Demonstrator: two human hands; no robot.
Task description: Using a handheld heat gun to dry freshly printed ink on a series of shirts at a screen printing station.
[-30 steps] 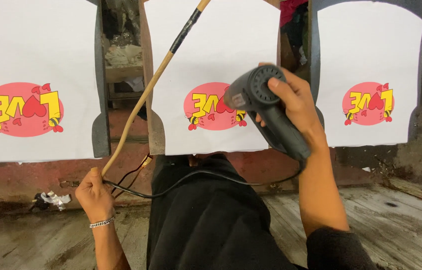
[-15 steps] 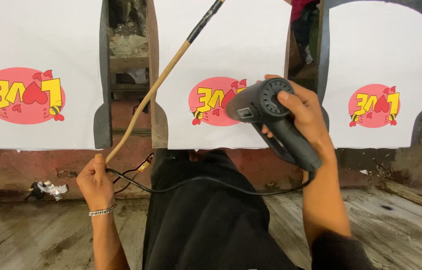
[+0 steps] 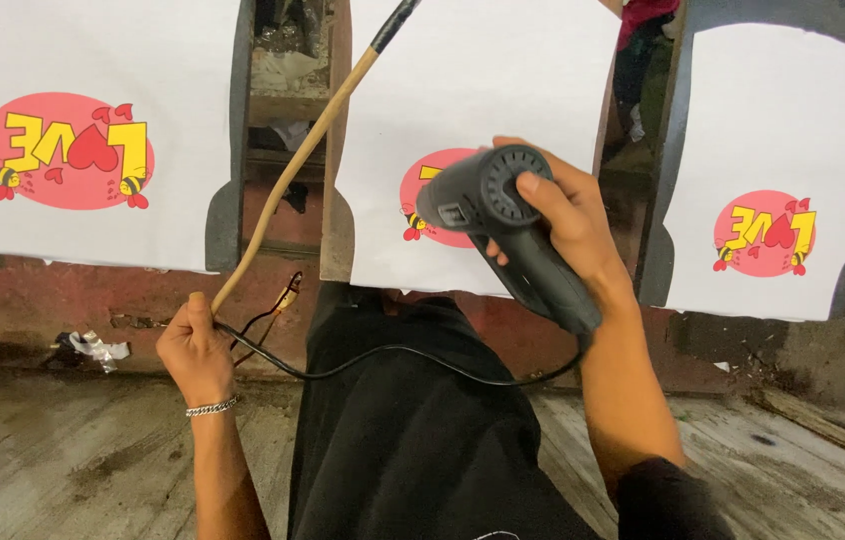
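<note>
My right hand [image 3: 568,215] grips a dark grey heat gun [image 3: 513,225], held up with its round rear end facing me, in front of the middle white shirt [image 3: 503,80]. The gun's black cord [image 3: 383,355] loops down across my black trousers to my left hand [image 3: 195,345]. That hand is closed on the lower end of a long tan wooden stick [image 3: 293,175], which slants up and right to a black-wrapped tip at the top edge. A silver chain bracelet sits on my left wrist.
Three white shirts with pink oval prints lie on boards: left [image 3: 83,130], middle, and right [image 3: 773,180]. A worn reddish ledge [image 3: 63,295] runs below them. The floor [image 3: 53,470] is rough grey wooden planks, with a scrap of debris [image 3: 93,347] at the left.
The view has shifted slightly, so the shirts sit a little higher and to the right. My right hand has tilted the heat gun a bit. My left hand keeps its hold on the stick.
</note>
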